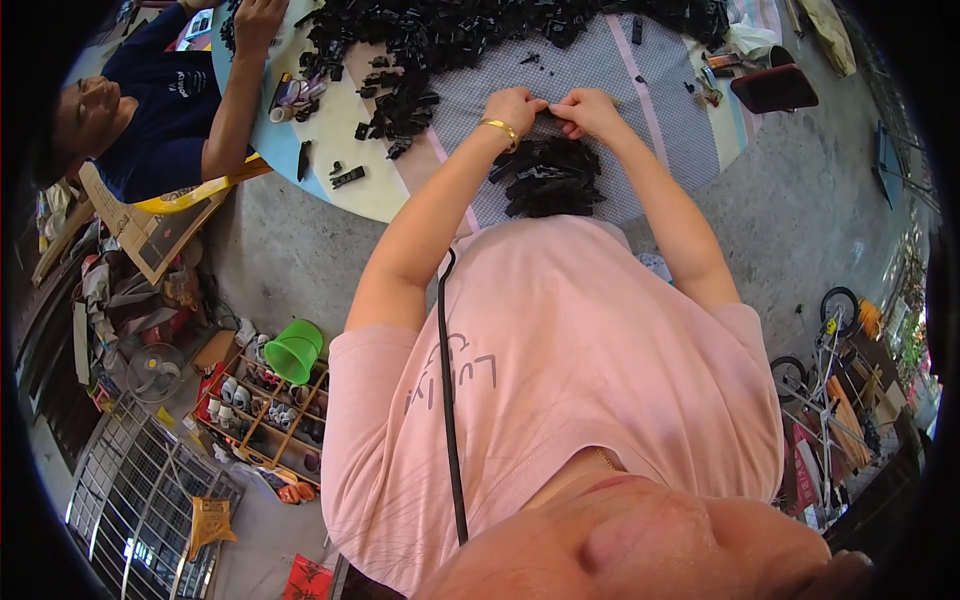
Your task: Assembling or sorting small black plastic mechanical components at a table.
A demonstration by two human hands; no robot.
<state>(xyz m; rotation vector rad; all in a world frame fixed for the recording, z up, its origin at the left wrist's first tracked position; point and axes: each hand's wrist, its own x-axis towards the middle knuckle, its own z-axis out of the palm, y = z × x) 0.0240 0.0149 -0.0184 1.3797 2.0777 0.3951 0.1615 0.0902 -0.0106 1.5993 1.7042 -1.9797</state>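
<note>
Left hand [510, 107] and right hand [590, 111] half-curled, almost meeting beside black parts [549, 182]; cannot tell what's held

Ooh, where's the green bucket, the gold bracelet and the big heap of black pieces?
Green bucket [294, 352]: head view, on its wall.
Gold bracelet [501, 126]: head view, on the middle of its band.
Big heap of black pieces [480, 38]: head view, near the heap's middle.

A dark, phone-like slab [774, 90] sits toward the right edge of the counter [690, 130]. At left, a yellow chair [200, 193] stands near brown cardboard [115, 205]; lower, a green bucket [293, 352] adjoins a rack [262, 445] of shoes [236, 393], near a grey fan [155, 373]. A wheeled metal frame [825, 390] stands far right.
</note>
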